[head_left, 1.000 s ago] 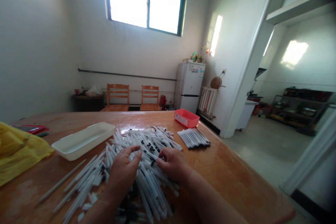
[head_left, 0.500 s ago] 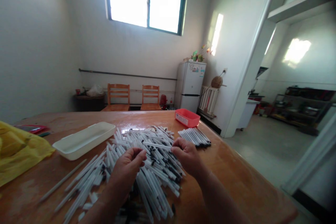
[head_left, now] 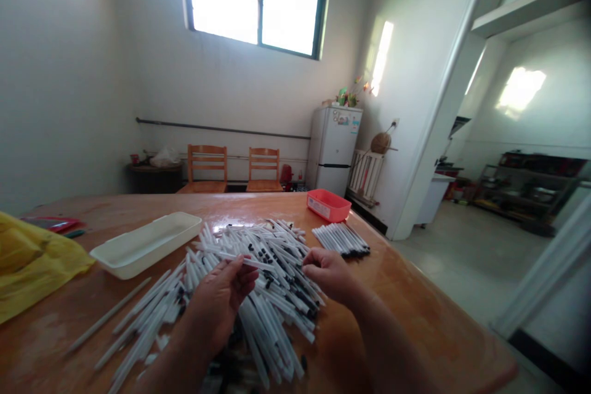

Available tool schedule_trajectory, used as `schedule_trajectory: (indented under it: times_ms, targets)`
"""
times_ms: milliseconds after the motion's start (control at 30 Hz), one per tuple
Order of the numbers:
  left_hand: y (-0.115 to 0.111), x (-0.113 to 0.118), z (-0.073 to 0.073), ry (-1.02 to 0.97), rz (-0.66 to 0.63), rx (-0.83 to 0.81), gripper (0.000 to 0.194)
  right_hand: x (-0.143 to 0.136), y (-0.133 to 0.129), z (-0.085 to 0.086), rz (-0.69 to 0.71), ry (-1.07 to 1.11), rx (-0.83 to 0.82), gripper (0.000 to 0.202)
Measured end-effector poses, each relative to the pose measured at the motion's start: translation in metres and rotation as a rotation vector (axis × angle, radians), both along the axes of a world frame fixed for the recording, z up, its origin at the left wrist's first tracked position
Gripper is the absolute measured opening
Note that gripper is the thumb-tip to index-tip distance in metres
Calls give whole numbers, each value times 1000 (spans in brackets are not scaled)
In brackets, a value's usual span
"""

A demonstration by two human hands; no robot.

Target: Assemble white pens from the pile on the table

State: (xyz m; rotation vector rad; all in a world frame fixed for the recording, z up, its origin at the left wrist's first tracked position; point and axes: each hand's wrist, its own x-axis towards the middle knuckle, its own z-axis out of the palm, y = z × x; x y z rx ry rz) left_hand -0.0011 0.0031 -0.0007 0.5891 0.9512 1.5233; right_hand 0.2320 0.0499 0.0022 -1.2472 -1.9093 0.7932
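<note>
A large heap of white pen barrels [head_left: 272, 332], with black caps or tips among them, covers the middle of the table. Over the heap, my left hand [head_left: 226, 289] pinches a white pen [head_left: 252, 263] between thumb and fingertips. My right hand [head_left: 325, 271] is at the heap's right side with its fingers curled together; whatever it may hold is too small to make out. Beyond it lies a neat row of white pens [head_left: 339, 240] with their black ends toward me.
The wooden table [head_left: 392, 320] also bears a cream tray [head_left: 148, 246] at the left, a red basket [head_left: 329, 205] at the back right, and a yellow plastic bag [head_left: 37, 265] at the left edge. Two chairs [head_left: 207, 169] stand beyond it.
The white pen was at my right hand's fingertips and is now in my left hand. My left fingers have closed on it, and my right hand no longer touches it.
</note>
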Motion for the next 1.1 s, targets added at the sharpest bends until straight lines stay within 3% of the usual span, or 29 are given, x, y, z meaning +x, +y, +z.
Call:
schedule_trajectory:
  times_ms: [133,267,400,700,1100]
  targets:
    - [4,-5,-1,-28,71,-8,6,17,10,-11,-79,-232,15,9]
    - [6,-9,-2,-39,112,-8,5,27,14,-15,-111,-332,-47,12]
    - [7,-12,-5,-52,145,-10,5,31,18,-18,-143,-348,-83,12]
    - [9,-14,-7,-65,151,-13,5,29,11,-15,-70,-376,-227,5]
    - [9,-14,-6,-59,170,-26,5,28,7,-11,-53,-428,-190,7]
